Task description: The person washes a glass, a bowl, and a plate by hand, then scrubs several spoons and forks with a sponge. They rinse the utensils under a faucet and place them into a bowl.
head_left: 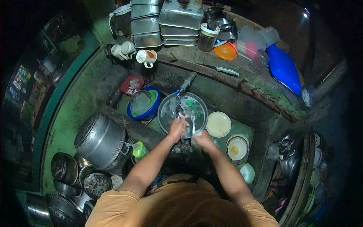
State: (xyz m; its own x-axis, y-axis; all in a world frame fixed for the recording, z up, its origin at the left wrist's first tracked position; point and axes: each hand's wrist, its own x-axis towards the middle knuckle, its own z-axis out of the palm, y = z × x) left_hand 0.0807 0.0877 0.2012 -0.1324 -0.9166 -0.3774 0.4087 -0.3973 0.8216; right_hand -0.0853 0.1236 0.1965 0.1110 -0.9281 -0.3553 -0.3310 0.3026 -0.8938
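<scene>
Over the round metal basin point(163, 122) of water, my left hand point(178, 129) is closed around a shiny metal utensil point(179, 109) that looks like a spoon; its shape is partly lost in glare. My right hand point(203, 139), slightly blurred, is at the basin's near right rim, closed on a fork point(193, 120) whose head points away from me. A green thing point(191, 105) lies in the basin's water. Just above the far rim is the tap point(177, 93) with a blue handle.
Left of the basin stand a blue tub point(132, 112), a red container point(132, 85), a green bottle point(140, 150) and a large pot point(100, 140). To the right are a cream plate point(219, 124) and a bowl point(237, 148). A knife point(227, 70) lies on the ledge with stacked metal trays point(180, 17).
</scene>
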